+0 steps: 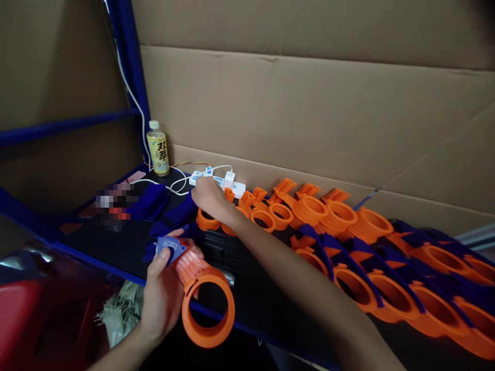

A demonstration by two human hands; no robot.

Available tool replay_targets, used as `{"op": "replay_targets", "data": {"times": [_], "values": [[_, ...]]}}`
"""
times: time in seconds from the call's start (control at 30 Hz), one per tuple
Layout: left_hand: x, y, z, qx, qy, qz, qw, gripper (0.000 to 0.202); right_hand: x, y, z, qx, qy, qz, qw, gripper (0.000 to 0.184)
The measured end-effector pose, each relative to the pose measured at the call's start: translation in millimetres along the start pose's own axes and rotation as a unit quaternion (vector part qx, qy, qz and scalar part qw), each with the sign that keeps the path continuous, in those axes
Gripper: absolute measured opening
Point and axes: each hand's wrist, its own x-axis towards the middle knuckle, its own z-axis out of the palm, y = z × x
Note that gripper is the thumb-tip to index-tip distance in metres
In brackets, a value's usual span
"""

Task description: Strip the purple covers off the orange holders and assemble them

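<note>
My left hand (162, 288) holds an orange tape dispenser (209, 309), its round ring hanging toward me. A blue plastic piece (172, 251) sits at the top of that dispenser, under my left thumb. Stretched across the bench, my right hand (211, 197) is at the far side with its fingers curled down at a dark blue plastic part (183, 208); its fingertips are mostly hidden. Beside my right forearm stand several orange dispenser bodies (263, 219). Black ribbed pieces (216, 247) lie between my two arms.
Rows of orange dispensers with dark blue parts (390, 288) fill the right side. At the back are a white power strip (237, 189) with cables and a yellow-labelled bottle (158, 149). Cardboard (309, 113) walls the bench. A red object (38, 319) stands at lower left.
</note>
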Motion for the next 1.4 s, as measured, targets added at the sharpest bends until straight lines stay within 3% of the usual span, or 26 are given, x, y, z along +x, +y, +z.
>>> {"op": "replay_targets", "data": {"times": [0.2, 0.37, 0.53, 0.63, 0.73, 0.83, 0.93, 1.07, 1.2, 1.3, 1.4], "values": [[6, 0, -2.8, -0.026, -0.007, -0.047, 0.999, 0.047, -2, -2, 7, 0.012, -0.025, -0.016, 0.999, 0.028], [10, -4, -4.2, 0.003, -0.016, -0.070, 0.997, 0.044, -13, 4, -21, 0.059, -0.045, -0.058, 0.996, 0.031], [10, -10, -8.1, 0.098, -0.046, -0.077, 0.991, 0.034, -71, 13, -67, 0.160, -0.108, -0.185, 0.964, 0.035], [7, -14, -7.0, 0.146, -0.058, -0.068, 0.985, 0.027, -114, 15, -84, 0.167, -0.136, -0.233, 0.948, 0.032], [4, -16, -5.2, 0.155, -0.029, -0.060, 0.986, 0.027, -147, 17, -80, 0.104, -0.089, -0.211, 0.968, 0.039], [3, -18, -4.9, 0.168, -0.029, -0.067, 0.983, 0.032, -166, 22, -58, 0.015, -0.005, -0.213, 0.977, 0.050], [1, -19, -3.5, 0.210, -0.067, -0.078, 0.972, 0.032, -177, 28, -33, -0.063, 0.081, -0.271, 0.957, 0.047], [-4, -23, 1.3, 0.230, -0.078, -0.066, 0.968, 0.032, -186, 36, -13, -0.097, 0.117, -0.306, 0.940, 0.047], [-6, -17, 0.7, 0.229, -0.056, -0.048, 0.971, 0.029, -186, 59, -21, -0.072, 0.145, -0.299, 0.940, 0.046], [-5, -9, -3.0, 0.219, 0.005, 0.021, 0.975, 0.027, -177, 79, -42, -0.077, 0.217, -0.196, 0.953, 0.042], [-9, -8, -3.4, 0.221, -0.038, -0.011, 0.974, 0.026, -160, 75, -53, -0.139, 0.149, -0.131, 0.970, 0.036]]}}
